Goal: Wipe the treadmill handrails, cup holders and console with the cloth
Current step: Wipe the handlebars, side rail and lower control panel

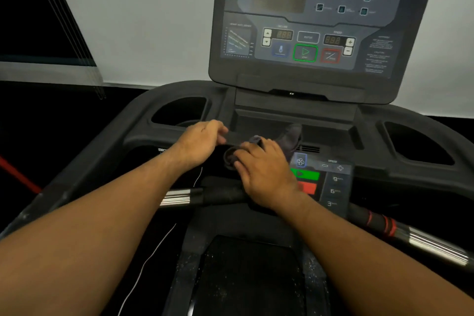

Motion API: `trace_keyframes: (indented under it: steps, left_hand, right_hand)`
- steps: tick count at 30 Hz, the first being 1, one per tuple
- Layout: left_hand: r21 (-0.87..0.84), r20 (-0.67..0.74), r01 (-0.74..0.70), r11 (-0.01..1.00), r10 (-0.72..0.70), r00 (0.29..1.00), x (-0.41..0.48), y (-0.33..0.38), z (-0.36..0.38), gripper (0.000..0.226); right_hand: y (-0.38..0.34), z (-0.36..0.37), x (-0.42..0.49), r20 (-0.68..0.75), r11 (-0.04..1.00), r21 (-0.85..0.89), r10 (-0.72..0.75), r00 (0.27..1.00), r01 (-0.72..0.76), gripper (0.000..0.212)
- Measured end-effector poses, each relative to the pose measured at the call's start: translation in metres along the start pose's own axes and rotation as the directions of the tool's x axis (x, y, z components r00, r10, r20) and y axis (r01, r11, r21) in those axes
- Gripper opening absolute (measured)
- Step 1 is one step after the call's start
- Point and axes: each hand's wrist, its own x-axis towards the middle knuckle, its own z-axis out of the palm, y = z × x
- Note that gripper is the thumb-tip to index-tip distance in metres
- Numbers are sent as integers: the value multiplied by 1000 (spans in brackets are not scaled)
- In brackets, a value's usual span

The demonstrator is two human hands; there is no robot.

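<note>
At frame centre, the right hand [264, 174] presses a bunched dark cloth [287, 138] onto the tray below the console [302, 20], apparently to scrub, while the left hand [200, 143] pinches its edge, likely to steady it.

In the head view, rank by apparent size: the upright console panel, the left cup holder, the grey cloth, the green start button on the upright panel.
1. Upright console panel
2. Left cup holder
3. Grey cloth, partly hidden under the right hand, so unsure
4. Green start button
</note>
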Motion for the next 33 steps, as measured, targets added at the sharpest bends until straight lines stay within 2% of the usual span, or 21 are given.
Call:
trace_keyframes:
  steps: [2, 5, 8, 11, 14, 17, 19, 21, 23, 25, 27, 30, 33]
  left_hand:
    - [77, -41, 7, 997, -4, 999, -8, -12, -20, 43]
    - [138, -82, 44, 989, -33, 996, -17, -30, -39, 40]
    - [175, -83, 44, 984, -29, 996, -25, -40, -43, 33]
    - [205, -47, -7, 979, 17, 999, -33, -44, -42, 42]
    - [268, -39, -68, 961, 82, 996, -43, -51, -41, 50]
    - [306, -25, -83, 948, 95, 995, -51, -62, -45, 53]
    - [310, -30, -65, 948, 78, 996, -56, -67, -49, 55]
    - [319, -38, -52, 946, 68, 997, -61, -72, -53, 56]
    - [338, -42, -51, 940, 70, 997, -65, -77, -59, 57]
    - [346, -47, -62, 936, 84, 995, -68, -78, -65, 55]
    - [363, -53, -73, 929, 99, 994, -71, -79, -70, 54]
    - [430, -5, -90, 898, 102, 995, -74, -79, -72, 55]
    - [492, 83, -93, 866, 59, 995, -76, -75, -68, 59]
  right_hand:
    - [-13, 5, 1, -5, 996, -39, -79, 997, 78, 31]
    - [-29, 10, -5, 74, 979, -117, -160, 984, 167, 34]
    - [-51, 17, -16, 52, 991, -86, -96, 994, 100, 31]
    - [-76, 30, -33, 36, 994, -96, -47, 998, 50, 34]
    - [-89, 43, -43, 81, 993, -121, -6, 997, 16, 48]
    - [-87, 38, -28, 109, 990, -140, -16, 994, 32, 45]
    - [-85, 23, -9, 179, 998, -69, 10, 984, 2, 46]
    - [-81, 15, 15, 335, 995, 39, 72, 940, -90, 59]
    - [-78, 12, 38, 516, 974, 73, 146, 844, -213, 68]
    - [-76, 13, 49, 599, 953, 70, 195, 777, -293, 71]
    - [-77, 17, 46, 559, 961, 67, 187, 808, -269, 69]
    - [-83, 21, 23, 325, 992, 46, 98, 941, -119, 56]
    - [-85, 29, -5, 126, 997, -75, 1, 992, 9, 38]
